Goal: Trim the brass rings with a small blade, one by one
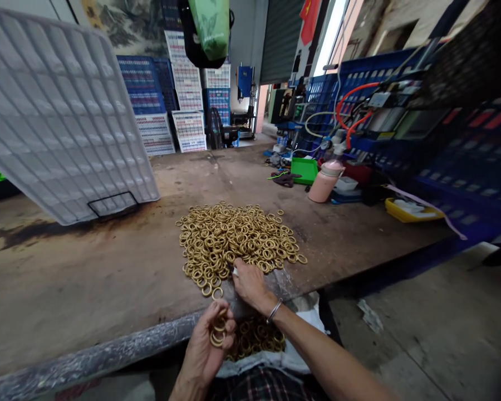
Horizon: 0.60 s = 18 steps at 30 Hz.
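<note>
gold-coloured rings [234, 236] lie heaped on the brown table [87, 278], close to its near edge, probably so that both hands reach them with little stretch. the left hand [202, 342] is just off that edge, fingers curled around at least 2 rings [218, 337]; the turned-in palm seems to serve as a cup, keeping them from slipping away. the right hand [250, 284] is at the near side of the heap, fingers drawn narrow and pointing down among the rings, a shape that suits singling out small pieces. below the edge, a white bag [311, 312] sits open by the lap with more rings [254, 337] in it, near enough to both hands.

whether the right fingertips grip a ring, i cannot tell; a small white patch [235, 271] by them is too small to name. curled fingers hide the exact count in the left palm. the bag's depth is lost in shadow, and the forearms and table edge cut off parts of it.
</note>
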Each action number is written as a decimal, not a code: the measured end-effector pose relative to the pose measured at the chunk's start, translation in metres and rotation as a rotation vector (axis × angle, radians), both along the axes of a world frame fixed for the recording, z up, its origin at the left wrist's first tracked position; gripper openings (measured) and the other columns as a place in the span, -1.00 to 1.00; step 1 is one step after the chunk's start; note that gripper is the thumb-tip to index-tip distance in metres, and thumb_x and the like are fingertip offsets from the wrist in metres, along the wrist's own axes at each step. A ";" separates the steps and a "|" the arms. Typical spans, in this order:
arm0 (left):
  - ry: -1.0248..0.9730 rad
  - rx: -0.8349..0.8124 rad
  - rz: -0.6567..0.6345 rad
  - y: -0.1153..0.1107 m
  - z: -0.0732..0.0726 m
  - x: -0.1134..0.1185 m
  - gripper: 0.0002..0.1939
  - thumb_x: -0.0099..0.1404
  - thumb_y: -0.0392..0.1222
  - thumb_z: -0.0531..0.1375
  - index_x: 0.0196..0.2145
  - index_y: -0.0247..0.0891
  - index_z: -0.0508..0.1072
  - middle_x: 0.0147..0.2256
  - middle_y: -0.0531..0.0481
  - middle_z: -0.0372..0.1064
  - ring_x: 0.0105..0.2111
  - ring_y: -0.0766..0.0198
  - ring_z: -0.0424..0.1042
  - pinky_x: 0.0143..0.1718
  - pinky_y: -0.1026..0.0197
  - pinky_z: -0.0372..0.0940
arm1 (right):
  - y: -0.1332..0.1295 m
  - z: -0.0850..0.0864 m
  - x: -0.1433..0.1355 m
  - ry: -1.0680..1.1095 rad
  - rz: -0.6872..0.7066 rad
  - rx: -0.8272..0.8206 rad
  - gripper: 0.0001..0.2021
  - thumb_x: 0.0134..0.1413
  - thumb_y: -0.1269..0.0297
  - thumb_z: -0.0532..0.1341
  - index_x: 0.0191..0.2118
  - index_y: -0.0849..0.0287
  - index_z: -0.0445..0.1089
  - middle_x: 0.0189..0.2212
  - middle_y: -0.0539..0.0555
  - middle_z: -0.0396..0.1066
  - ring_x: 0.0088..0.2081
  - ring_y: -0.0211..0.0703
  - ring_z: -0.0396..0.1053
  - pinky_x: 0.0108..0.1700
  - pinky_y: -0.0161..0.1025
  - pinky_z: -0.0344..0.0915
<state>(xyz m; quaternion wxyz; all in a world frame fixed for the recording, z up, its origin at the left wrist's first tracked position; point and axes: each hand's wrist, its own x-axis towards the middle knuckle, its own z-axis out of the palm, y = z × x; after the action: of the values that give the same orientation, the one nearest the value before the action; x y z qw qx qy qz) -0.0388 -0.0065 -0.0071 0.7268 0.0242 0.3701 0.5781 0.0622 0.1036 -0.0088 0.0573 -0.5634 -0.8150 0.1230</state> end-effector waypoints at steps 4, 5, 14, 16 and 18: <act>0.010 -0.017 0.025 0.005 0.002 -0.003 -0.71 -0.08 -0.13 0.33 -0.53 -0.31 0.30 -0.46 -0.01 0.33 -0.52 0.40 0.31 -0.72 0.46 0.00 | 0.004 -0.002 0.004 0.066 0.010 0.010 -0.83 0.07 0.37 0.02 -0.21 0.19 0.28 -0.42 0.11 0.43 -0.37 -0.16 0.37 -0.38 -0.31 0.06; 0.051 0.002 0.029 0.006 0.003 -0.003 -0.70 -0.09 -0.12 0.33 -0.54 -0.31 0.30 -0.46 -0.01 0.33 -0.51 0.39 0.32 -0.72 0.46 0.00 | 0.005 -0.002 0.006 0.111 0.010 0.002 -0.85 0.06 0.37 0.03 -0.26 0.19 0.29 -0.44 0.09 0.41 -0.39 -0.18 0.34 -0.38 -0.32 0.05; 1.030 0.352 0.085 0.014 -0.001 -0.003 -0.79 0.07 -0.17 0.22 -0.29 -0.23 0.46 -0.53 0.06 0.34 -0.54 0.35 0.30 -0.46 0.31 0.22 | -0.016 0.014 0.027 0.832 -0.064 -0.757 -0.90 -0.14 0.33 0.03 -0.58 0.15 0.08 -0.71 -0.18 0.02 -0.71 -0.44 -0.10 -0.65 -0.40 -0.17; 1.157 0.471 0.045 0.015 -0.002 -0.005 -0.81 0.06 -0.24 0.21 -0.30 -0.22 0.50 -0.39 -0.04 0.44 -0.35 0.23 0.39 -0.24 0.23 0.24 | -0.022 0.018 0.031 0.909 -0.108 -0.968 -0.91 -0.16 0.29 0.03 -0.54 0.14 0.07 -0.73 -0.21 0.01 -0.76 -0.46 -0.20 -0.70 -0.41 -0.26; 1.216 0.547 -0.012 0.016 -0.002 -0.007 -0.82 0.08 -0.26 0.19 -0.31 -0.21 0.52 -0.31 -0.08 0.47 -0.26 0.18 0.40 -0.15 0.19 0.22 | -0.025 0.020 0.034 0.950 -0.123 -1.098 -0.91 -0.20 0.29 0.05 -0.53 0.13 0.07 -0.72 -0.22 0.02 -0.77 -0.48 -0.22 -0.72 -0.41 -0.29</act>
<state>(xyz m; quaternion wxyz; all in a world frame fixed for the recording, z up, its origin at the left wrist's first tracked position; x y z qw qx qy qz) -0.0460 0.0095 -0.0089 0.3592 0.5317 0.5539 0.5305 0.0958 0.0782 0.0108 0.1207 -0.4413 -0.4898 0.7422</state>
